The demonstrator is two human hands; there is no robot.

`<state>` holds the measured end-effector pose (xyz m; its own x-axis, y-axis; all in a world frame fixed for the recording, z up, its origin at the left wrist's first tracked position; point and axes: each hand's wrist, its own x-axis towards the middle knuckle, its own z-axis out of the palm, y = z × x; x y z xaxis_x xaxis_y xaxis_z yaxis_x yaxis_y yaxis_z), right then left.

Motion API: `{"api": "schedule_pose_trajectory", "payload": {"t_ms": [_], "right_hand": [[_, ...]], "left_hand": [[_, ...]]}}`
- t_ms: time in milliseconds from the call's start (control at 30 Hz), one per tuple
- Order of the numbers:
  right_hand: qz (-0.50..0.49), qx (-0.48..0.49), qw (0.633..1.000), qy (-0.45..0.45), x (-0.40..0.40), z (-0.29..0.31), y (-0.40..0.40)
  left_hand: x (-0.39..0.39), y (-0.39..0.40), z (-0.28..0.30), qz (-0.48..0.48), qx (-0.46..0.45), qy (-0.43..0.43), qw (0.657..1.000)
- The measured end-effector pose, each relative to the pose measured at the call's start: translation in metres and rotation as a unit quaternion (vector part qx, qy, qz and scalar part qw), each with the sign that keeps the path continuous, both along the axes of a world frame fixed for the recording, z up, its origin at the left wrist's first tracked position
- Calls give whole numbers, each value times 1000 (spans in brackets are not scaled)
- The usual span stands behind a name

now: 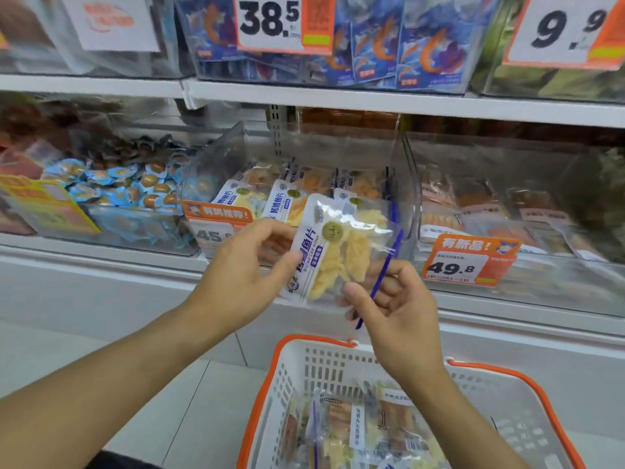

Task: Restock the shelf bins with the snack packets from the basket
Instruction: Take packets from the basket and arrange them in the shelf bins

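Note:
A clear snack packet point(341, 252) with pale yellow fish pieces and blue print is held up in front of the middle shelf bin point(402, 184). My left hand point(240, 269) pinches its left edge with thumb and fingers. My right hand point(395, 309) grips its lower right corner, fingers curled behind the film. The middle bin holds several matching packets point(284, 201) standing upright. Below, the white basket with orange rim point(280, 353) contains several more snack packets point(358, 431).
A bin of blue-wrapped egg snacks point(128, 187) sits to the left, and a bin of orange packets point(490, 208) to the right. Price tags 45.8 point(216, 228) and 49.8 point(470, 262) hang on the bin fronts. An upper shelf point(338, 96) carries blue shrimp packets.

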<state>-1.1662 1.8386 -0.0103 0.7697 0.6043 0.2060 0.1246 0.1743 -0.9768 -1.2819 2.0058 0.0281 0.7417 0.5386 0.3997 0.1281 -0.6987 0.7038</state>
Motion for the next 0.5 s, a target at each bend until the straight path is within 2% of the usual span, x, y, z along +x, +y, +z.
{"api": "schedule_pose_trajectory", "payload": {"t_ms": [100,167,300,400,500], "right_hand": [[-14,-3,997,-73,12,37,19],[-16,-37,993,-111,25,60,42],[-39,-91,987,-126,51,78,103],[-14,-158,981,-112,66,77,149],[39,-218,973,-57,65,74,184]], "left_hand": [[-8,35,12,61,193,-12,979],[-15,64,10,99,272,33,957],[-24,89,-3,162,284,143,934],[-25,92,-5,170,306,138,926],[-25,95,-5,175,313,114,927]]}}
